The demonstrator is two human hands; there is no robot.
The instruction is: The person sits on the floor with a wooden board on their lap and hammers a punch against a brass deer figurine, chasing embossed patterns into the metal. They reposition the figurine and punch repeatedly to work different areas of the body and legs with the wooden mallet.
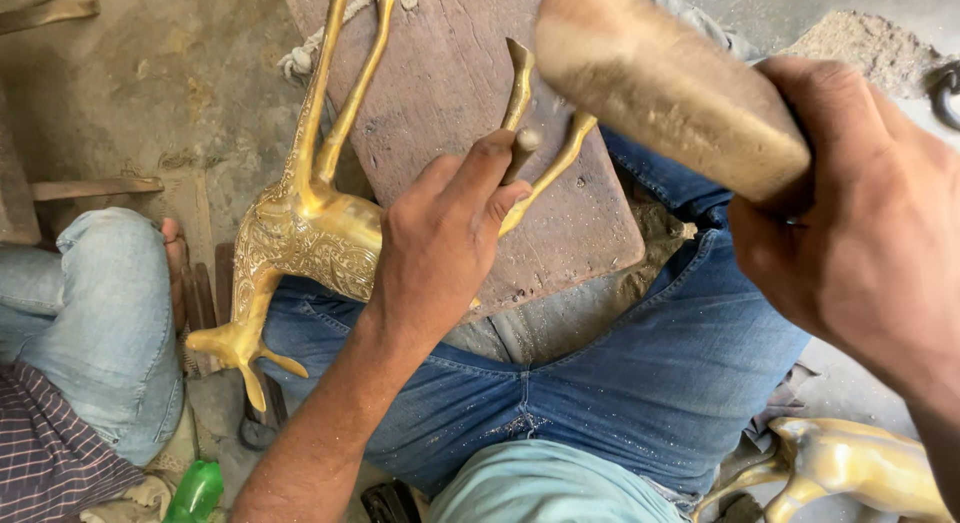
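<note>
On the wooden board (440, 93), the left hand (440, 243) pinches a punch (522, 148) beside the brass deer (310, 233); right hand (860, 233) clamps the mallet (670, 88). The deer looks heavy, rigid, slick; its 4 legs seem bendable, so grasp the body.

Two brass deer figures (300, 233) (850, 468), one wooden mallet (670, 88), one wooden board (450, 73), one green bottle (195, 491).

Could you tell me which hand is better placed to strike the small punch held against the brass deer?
Right, probably: the right hand has the wooden mallet raised above it, while the left hand pinches the punch on the brass deer.
</note>
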